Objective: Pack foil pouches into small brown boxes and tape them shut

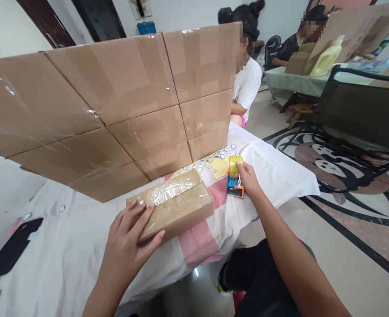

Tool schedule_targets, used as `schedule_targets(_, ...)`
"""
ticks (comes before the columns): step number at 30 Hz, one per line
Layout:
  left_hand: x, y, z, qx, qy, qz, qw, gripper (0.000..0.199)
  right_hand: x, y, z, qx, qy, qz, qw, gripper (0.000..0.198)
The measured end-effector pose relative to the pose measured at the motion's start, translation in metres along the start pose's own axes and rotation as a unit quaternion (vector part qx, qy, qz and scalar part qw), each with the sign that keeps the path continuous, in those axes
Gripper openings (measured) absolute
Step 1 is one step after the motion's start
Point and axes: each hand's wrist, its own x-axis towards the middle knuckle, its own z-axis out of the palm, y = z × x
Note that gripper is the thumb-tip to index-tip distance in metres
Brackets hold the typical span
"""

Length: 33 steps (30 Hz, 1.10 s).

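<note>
A flat cardboard box (177, 207) lies on the cloth-covered table, with clear tape shining along its top. My left hand (133, 233) rests on its left end, fingers spread over the top and thumb along the near side. In my right hand (248, 178) is a tape dispenser (235, 182), blue and orange with a yellow roll, gripped to the right of the box. The dispenser is apart from the box and just above or on the cloth; I cannot tell which.
Behind the box stands a wall of stacked, taped cartons (138, 92). A dark flat item (11, 246) lies on the cloth (72, 255) at left. One person (249, 83) sits beyond the cartons, another farther back. A folding chair (356, 110) stands on the right.
</note>
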Motion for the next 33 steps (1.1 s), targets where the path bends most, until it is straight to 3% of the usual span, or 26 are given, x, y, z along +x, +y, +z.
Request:
schedule_targets(9, -0.001, -0.0002, -0.0006, -0.008, 0.0, -0.003, 1.0, 0.062, 0.0017, -0.0046, 0.0001, 0.02, 0.041, 0.002, 0.999, 0.05)
schedule_targets(18, -0.0005, 0.0014, -0.0022, -0.014, 0.001, -0.006, 1.0, 0.063, 0.0017, -0.0012, -0.0018, 0.065, -0.021, 0.014, 0.998, 0.038)
schedule_targets(25, 0.0012, 0.0024, -0.0009, -0.015, 0.001, -0.004, 1.0, 0.062, 0.0018, -0.002, 0.0012, 0.056, -0.012, -0.007, 0.998, 0.04)
schedule_targets(33, 0.001, 0.0025, -0.0012, -0.011, 0.001, -0.003, 1.0, 0.062, 0.0006, -0.0056, 0.0033, 0.085, 0.004, 0.018, 0.996, 0.038)
